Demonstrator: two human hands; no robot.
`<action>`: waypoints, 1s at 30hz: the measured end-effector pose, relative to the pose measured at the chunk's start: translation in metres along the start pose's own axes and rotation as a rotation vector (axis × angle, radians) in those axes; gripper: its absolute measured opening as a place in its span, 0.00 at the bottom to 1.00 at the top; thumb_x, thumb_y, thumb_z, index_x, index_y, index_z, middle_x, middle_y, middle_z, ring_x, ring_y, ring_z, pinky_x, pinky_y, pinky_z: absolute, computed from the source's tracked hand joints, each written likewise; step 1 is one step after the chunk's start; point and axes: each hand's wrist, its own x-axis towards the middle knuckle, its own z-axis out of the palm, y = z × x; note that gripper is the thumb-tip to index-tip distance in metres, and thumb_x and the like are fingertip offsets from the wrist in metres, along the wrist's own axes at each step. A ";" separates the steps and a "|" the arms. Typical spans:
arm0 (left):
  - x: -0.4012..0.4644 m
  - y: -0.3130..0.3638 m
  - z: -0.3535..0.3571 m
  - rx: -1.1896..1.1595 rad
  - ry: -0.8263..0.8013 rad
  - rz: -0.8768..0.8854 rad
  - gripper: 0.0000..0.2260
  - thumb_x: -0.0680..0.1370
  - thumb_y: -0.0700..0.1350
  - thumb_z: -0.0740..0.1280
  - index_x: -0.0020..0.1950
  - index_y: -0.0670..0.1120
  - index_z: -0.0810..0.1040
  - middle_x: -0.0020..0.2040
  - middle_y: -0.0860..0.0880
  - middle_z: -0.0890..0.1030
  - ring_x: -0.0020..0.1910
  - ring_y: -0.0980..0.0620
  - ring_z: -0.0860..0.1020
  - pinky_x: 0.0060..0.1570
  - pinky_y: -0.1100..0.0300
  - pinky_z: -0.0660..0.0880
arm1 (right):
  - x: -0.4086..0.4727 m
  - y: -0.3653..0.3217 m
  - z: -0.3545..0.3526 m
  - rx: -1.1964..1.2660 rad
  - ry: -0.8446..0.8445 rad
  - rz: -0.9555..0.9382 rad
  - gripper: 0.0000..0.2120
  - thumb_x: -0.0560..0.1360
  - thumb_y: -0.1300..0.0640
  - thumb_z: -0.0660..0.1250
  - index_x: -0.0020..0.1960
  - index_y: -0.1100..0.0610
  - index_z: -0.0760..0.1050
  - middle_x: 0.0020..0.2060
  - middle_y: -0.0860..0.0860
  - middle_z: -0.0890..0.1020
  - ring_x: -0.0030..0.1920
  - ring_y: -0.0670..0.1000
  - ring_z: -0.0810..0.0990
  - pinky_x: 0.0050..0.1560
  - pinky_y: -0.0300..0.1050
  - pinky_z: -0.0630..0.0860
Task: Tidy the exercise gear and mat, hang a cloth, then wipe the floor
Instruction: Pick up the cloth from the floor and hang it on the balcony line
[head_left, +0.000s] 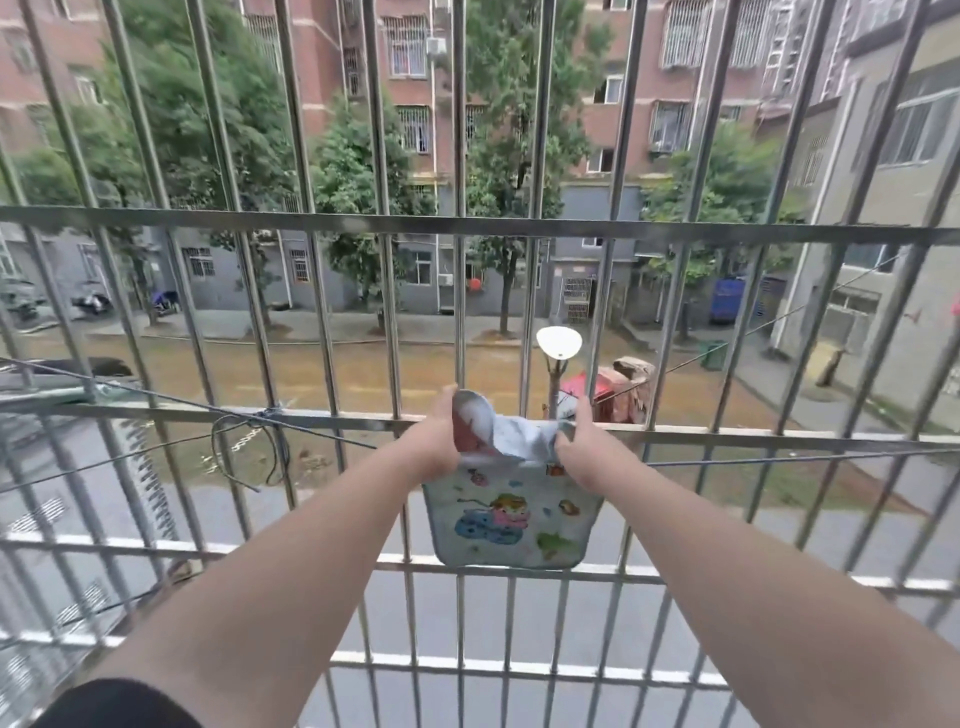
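While the left hand (434, 439) and right hand (582, 436) each pinch the cloth (511, 512) over the rail (727, 434), I'd spread its bunched top flat, halves hanging evenly.

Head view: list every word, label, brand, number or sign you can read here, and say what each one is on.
No text can be read in this frame.
Cloth, held by the left hand and right hand at the window bars: cartoon pictures only, no letters that can be made out.
Grey building wall across the street: a pale plaque, too small and blurred to read.
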 end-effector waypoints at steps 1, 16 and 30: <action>0.000 -0.003 0.004 0.036 -0.020 -0.008 0.40 0.78 0.38 0.58 0.78 0.55 0.33 0.34 0.46 0.75 0.31 0.50 0.74 0.30 0.58 0.69 | -0.002 0.004 0.003 -0.024 0.011 -0.018 0.33 0.79 0.44 0.53 0.79 0.53 0.46 0.55 0.61 0.81 0.49 0.59 0.81 0.55 0.57 0.78; -0.035 -0.037 0.009 0.394 0.051 0.299 0.11 0.82 0.44 0.58 0.63 0.54 0.71 0.46 0.51 0.79 0.40 0.50 0.75 0.40 0.55 0.75 | -0.033 0.067 0.000 -0.327 -0.061 -0.453 0.15 0.79 0.56 0.60 0.64 0.47 0.70 0.57 0.48 0.81 0.54 0.56 0.80 0.50 0.46 0.74; -0.034 -0.057 0.006 0.584 0.203 0.299 0.11 0.82 0.47 0.57 0.56 0.57 0.78 0.52 0.56 0.80 0.52 0.49 0.77 0.53 0.50 0.73 | -0.036 0.080 -0.012 -0.381 0.039 -0.471 0.15 0.81 0.54 0.56 0.61 0.43 0.77 0.55 0.45 0.82 0.54 0.54 0.77 0.54 0.52 0.74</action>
